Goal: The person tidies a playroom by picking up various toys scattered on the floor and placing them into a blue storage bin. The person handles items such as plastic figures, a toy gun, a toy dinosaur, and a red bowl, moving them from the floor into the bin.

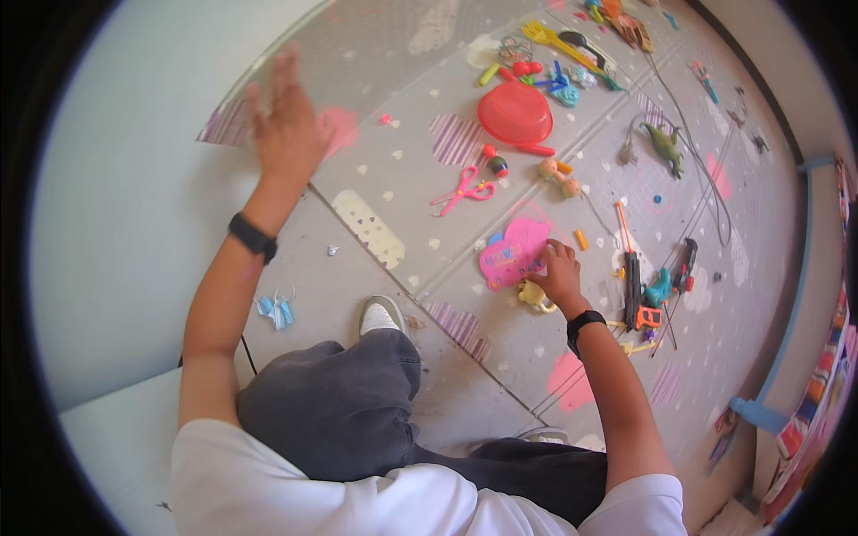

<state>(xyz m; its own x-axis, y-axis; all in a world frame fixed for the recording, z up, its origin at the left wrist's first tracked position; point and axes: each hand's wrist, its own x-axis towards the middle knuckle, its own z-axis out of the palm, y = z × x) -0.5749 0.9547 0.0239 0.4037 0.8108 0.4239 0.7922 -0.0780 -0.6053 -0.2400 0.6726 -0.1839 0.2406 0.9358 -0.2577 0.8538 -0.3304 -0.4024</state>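
My left hand (288,120) is raised beside the pale wall, blurred, its fingers apart and nothing in it. Below me, my right hand (562,273) has thumb and fingertips on the right edge of a pink cloud-shaped plastic toy (513,258). A cream-coloured toy ring (534,295) lies just under that hand. Farther off are pink toy scissors (464,191), a small red and dark green toy (496,161) and a peach-coloured rounded toy (558,177). A red plastic toy pan (515,114) sits beyond them, upside down as far as I can tell.
A grey patterned mat (375,167) covers the floor. To the right lie a black toy gun (632,285), a green toy dinosaur (665,149) and a long cord (697,154). A yellow toy fork (560,43) lies at the back. Near my shoe is a crumpled blue face mask (276,310).
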